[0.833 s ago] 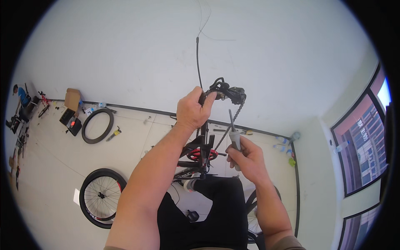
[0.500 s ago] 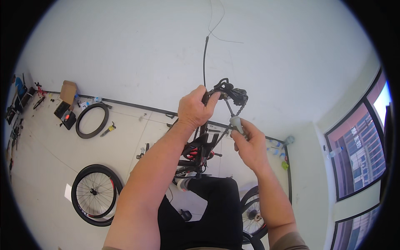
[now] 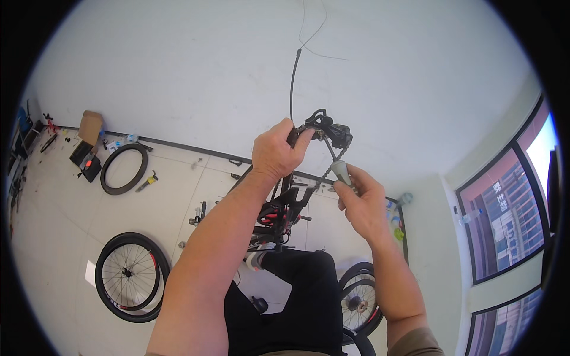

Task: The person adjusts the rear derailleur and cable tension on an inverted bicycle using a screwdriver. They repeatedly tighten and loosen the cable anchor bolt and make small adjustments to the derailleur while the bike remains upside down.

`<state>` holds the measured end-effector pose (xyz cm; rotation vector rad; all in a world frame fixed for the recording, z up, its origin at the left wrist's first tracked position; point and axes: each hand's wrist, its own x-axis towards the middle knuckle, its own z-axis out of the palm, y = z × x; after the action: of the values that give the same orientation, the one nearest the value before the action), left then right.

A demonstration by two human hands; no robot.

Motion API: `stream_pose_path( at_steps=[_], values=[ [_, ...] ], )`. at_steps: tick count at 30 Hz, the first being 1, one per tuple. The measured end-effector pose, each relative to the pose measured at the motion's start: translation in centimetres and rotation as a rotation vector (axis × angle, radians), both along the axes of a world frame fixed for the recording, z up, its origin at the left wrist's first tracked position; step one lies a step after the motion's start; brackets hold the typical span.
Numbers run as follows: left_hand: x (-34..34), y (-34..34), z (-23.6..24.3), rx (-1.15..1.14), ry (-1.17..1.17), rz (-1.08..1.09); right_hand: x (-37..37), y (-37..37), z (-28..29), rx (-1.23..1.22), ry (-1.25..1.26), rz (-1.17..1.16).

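Observation:
A bicycle frame point(image 3: 285, 209) stands in front of me with its rear end raised. My left hand point(image 3: 276, 151) grips that rear end, thumb beside the black rear derailleur point(image 3: 338, 136); its fingertips are hidden behind. In my right hand point(image 3: 366, 204) is a screwdriver point(image 3: 341, 171) with a pale grey handle. Its shaft slants up to the derailleur, and I cannot make out exactly where the tip sits. From the derailleur a chain point(image 3: 323, 178) runs down toward the red-marked crank area. Above my left hand rises a black cable housing point(image 3: 292, 86), with thin bare wire curling from its top.
A spoked wheel point(image 3: 161, 270) lies on the floor at left, another wheel point(image 3: 377, 311) at lower right. Farther left are a loose tyre point(image 3: 143, 169), a cardboard box point(image 3: 91, 126) and a black toolbox point(image 3: 91, 170). A white wall point(image 3: 196, 77) stands close ahead; windows are at right.
The screwdriver handle and my right hand have shifted slightly right, and the handle is tilted a little differently. My left hand keeps its hold; the view has turned slightly.

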<state>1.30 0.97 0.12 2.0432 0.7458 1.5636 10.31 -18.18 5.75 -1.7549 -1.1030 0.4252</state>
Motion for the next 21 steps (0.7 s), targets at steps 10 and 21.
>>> stream_pose_path(
  at_steps=[10, 21],
  values=[
    [0.1, 0.0, -0.1, 0.001, 0.01, 0.008, 1.4, 0.3, 2.1, -0.08, -0.207, 0.055],
    [0.4, 0.0, -0.3, 0.017, -0.026, 0.003, -0.8, 1.3, 1.0, 0.028, 0.384, 0.079]
  ],
)
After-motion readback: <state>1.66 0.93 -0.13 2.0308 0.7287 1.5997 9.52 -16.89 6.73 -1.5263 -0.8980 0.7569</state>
